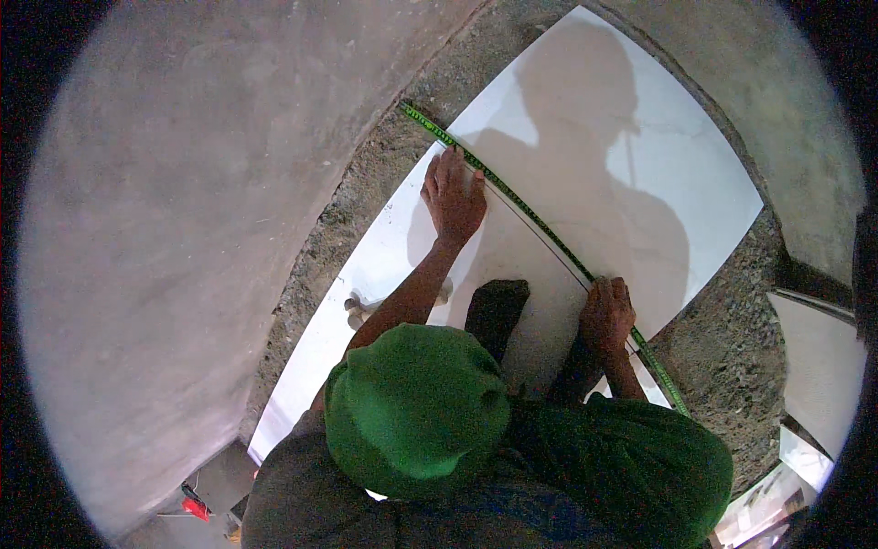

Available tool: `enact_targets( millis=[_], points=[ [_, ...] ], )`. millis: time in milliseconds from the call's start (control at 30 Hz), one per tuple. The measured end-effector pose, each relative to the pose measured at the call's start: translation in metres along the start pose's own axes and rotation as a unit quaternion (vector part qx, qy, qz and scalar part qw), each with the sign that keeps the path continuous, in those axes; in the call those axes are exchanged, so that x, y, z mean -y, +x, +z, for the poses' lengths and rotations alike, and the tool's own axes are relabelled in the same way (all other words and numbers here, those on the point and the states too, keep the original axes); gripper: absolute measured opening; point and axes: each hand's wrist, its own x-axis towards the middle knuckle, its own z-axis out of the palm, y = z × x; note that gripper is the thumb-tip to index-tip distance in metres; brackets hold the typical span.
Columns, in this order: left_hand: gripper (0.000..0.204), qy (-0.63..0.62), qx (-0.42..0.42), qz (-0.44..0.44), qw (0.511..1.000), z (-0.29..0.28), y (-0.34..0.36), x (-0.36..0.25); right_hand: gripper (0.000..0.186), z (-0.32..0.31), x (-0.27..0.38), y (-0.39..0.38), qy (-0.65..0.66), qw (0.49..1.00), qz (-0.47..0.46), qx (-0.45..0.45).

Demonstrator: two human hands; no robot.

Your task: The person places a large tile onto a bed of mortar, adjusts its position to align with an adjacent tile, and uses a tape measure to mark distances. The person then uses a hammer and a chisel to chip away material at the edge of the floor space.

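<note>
A green measuring tape [535, 212] runs diagonally across a large white slab [704, 174], reaching past its left edge onto rough concrete. Flat on the slab, my left hand [451, 203] has its fingers stretched, their tips at the tape. Farther right, my right hand [607, 318] is closed round the tape, which passes beneath its fingers. Whether it holds anything else is hidden. A thin dark line [526, 220] lies just below the tape; I cannot tell whether it is drawn or a joint. My shadow falls across the slab.
A rough concrete strip [325, 224] borders the slab, with smooth grey wall [201, 183] beyond. Brownish rounded pieces [355, 312] sit beside my left forearm. A dark-covered foot [498, 309] is between my arms. Rounded green cloth [416, 412] blocks the lower middle. Pale panels [819, 357] are at right.
</note>
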Motion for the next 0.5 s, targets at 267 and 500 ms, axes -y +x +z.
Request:
enact_targets(
  millis=[267, 500],
  points=[
    [0.054, -0.073, -0.006, -0.014, 0.997, -0.007, 0.004, 0.003, 0.017, 0.024, -0.018, -0.007, -0.007, 0.999, -0.038, 0.011],
    [0.053, -0.059, 0.015, -0.039, 0.997, -0.007, 0.01, 0.006, 0.024, 0.025, -0.037, -0.012, -0.023, 0.996, -0.083, 0.009]
  ],
)
